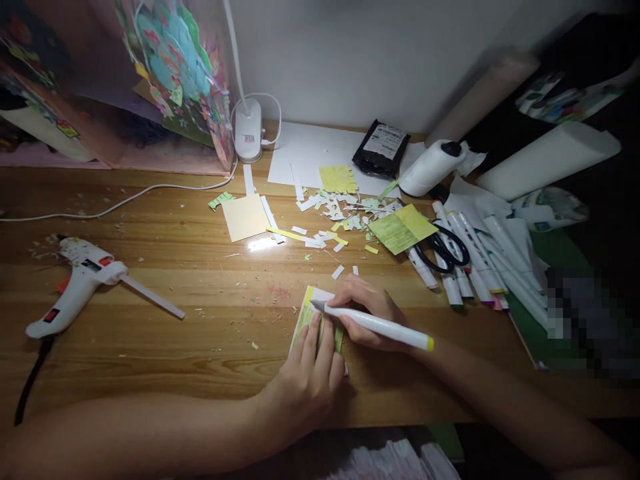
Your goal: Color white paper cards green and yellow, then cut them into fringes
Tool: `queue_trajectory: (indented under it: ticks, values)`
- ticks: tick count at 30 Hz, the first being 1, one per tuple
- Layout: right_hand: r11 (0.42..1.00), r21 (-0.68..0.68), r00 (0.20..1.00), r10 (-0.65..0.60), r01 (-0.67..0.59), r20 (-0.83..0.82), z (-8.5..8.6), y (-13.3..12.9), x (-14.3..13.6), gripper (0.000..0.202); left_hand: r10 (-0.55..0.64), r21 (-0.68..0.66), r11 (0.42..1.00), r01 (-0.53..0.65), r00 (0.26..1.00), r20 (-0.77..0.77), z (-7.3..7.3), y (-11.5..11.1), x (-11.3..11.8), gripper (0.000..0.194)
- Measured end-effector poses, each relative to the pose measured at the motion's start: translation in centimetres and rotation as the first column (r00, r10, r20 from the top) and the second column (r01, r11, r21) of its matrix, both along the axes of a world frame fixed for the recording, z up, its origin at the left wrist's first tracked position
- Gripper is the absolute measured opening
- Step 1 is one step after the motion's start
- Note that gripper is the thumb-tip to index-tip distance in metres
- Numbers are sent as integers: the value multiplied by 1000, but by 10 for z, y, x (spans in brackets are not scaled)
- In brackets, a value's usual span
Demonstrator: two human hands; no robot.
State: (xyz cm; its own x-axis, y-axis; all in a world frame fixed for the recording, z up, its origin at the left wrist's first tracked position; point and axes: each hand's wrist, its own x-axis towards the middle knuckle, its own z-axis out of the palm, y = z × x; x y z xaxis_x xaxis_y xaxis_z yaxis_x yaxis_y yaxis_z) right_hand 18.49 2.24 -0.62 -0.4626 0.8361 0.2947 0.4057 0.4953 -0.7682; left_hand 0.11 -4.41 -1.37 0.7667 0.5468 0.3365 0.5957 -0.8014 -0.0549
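Observation:
In my right hand (373, 310) is a white marker (383, 327) with a yellow end, gripped like a pen. Its grey tip end meets the upper part of a small piece of paper (303, 327) coloured yellow and green, with a white area still showing. My left hand (315, 367) lies on the same paper with its fingers stretched out, pressing it against the table. Beyond my right hand, a yellow-green paper square (403, 229) rests partly over black-handled scissors (443, 247). A cream paper square (245, 217) lies farther left.
A white glue gun (83, 280) lies at the left on the wooden table (200, 373). Paper scraps (340, 210) litter the middle. Several markers (475, 260) are heaped at the right. Behind stand a lamp base (249, 133), a black packet (383, 148) and a white roll (430, 168).

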Motion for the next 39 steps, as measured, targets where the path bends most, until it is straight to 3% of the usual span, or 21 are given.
queue_trajectory:
  ticks: [11,15,20,26,32,39]
  values:
    - [1000,19,999,-10,11,-31,1,-2,1,14,-5,4,1000,5,1000,9,-2,-1,0,20]
    - [993,-84,988,-98,89,-120,3,-3,7,21,-15,-25,1000,16,1000,17,-2,0,-1,20]
    - [982,-185,993,-67,49,-96,3,-4,8,18,-25,-50,998,24,1000,-7,-1,1,-2,20]
    - [999,-41,1000,26,-26,12,0,-4,1,9,-10,-14,1000,10,1000,10,-1,0,0,20]
    - [998,57,999,2,-4,33,-1,-2,0,9,-5,-2,1000,5,1000,17,-2,0,0,18]
    - [998,60,998,16,-20,62,-3,-1,1,8,-6,-2,1000,6,1000,28,-1,1,0,19]
